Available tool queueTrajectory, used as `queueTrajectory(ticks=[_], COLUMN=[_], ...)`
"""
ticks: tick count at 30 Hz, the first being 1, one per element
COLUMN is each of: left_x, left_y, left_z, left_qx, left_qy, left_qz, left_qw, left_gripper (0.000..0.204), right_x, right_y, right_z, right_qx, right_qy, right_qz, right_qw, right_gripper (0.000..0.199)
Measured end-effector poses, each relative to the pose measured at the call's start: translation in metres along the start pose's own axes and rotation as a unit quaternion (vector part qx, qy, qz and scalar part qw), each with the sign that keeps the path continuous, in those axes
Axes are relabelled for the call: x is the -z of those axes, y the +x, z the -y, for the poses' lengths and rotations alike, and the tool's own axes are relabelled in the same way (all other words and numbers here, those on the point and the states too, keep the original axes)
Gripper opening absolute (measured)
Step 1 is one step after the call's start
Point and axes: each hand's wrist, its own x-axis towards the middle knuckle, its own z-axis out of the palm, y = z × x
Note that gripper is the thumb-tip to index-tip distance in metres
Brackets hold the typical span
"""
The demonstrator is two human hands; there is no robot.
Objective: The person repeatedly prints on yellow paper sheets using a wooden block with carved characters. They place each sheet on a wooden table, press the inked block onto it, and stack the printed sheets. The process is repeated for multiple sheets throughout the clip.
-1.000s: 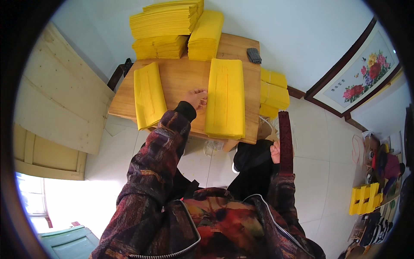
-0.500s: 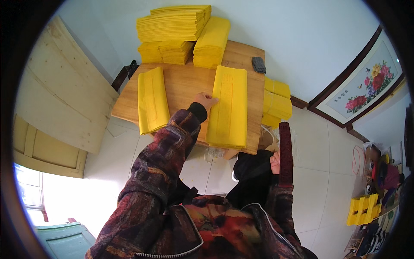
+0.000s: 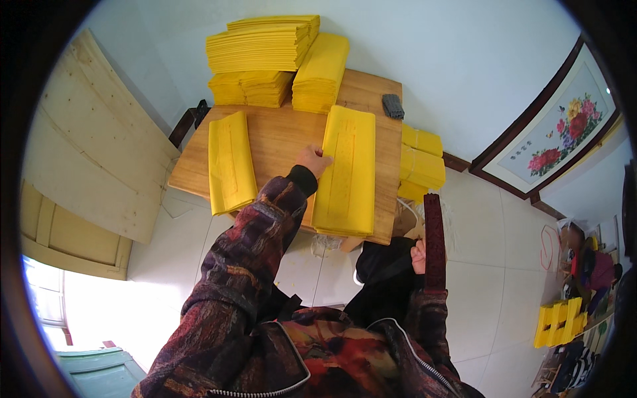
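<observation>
On the wooden table (image 3: 282,136) lies a long stack of folded yellow paper (image 3: 356,176), its top sheet marked with a faint orange-red rectangular outline. My left hand (image 3: 312,161) is closed at the left edge of this stack, thumb and fingers pinching the paper there. A second, narrower yellow paper pile (image 3: 231,162) with a similar printed outline lies to the left. Low at the right, beside the table's near corner, my right hand (image 3: 418,257) grips a long dark red carved block (image 3: 435,242), held upright. The block covers part of that hand.
Thick stacks of yellow paper (image 3: 259,50) rise at the table's back. A small grey object (image 3: 392,106) lies near the right corner. Bundled yellow paper (image 3: 423,162) stands beyond the table's right side. A framed flower picture (image 3: 564,132) leans at right, wooden boards (image 3: 93,132) at left.
The whole view has shifted slightly, so the table sits a little lower and further left. The printed mark near the top of the right stack looks fainter. Both hands keep nearly the same places.
</observation>
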Motion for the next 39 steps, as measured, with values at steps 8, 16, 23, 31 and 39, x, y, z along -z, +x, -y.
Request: queueTrajectory(ticks=[8, 16, 23, 31, 39], left_x=[0.003, 0.031, 0.162, 0.278, 0.307], left_y=[-0.003, -0.033, -0.043, -0.043, -0.039], left_z=[-0.001, -0.012, -0.003, 0.03, 0.048], left_qx=[0.013, -0.003, 0.048, 0.048, 0.065], left_qy=[-0.136, -0.255, -0.183, -0.22, -0.228], left_qz=[0.111, 0.086, -0.022, -0.038, -0.067], left_qw=[0.984, 0.963, 0.982, 0.974, 0.969], left_gripper=[0.032, 0.044, 0.042, 0.045, 0.035], right_x=[0.009, -0.013, -0.026, -0.013, -0.007], right_y=[0.003, 0.004, 0.006, 0.004, 0.004], right_z=[0.003, 0.005, 0.004, 0.005, 0.004], right_qx=[-0.004, -0.039, -0.038, -0.03, -0.021], right_qy=[-0.006, 0.016, -0.007, -0.021, -0.03], right_qz=[0.07, 0.049, 0.052, 0.065, 0.018], right_qw=[0.998, 0.998, 0.998, 0.997, 0.999], right_gripper=[0.02, 0.019, 0.02, 0.029, 0.024])
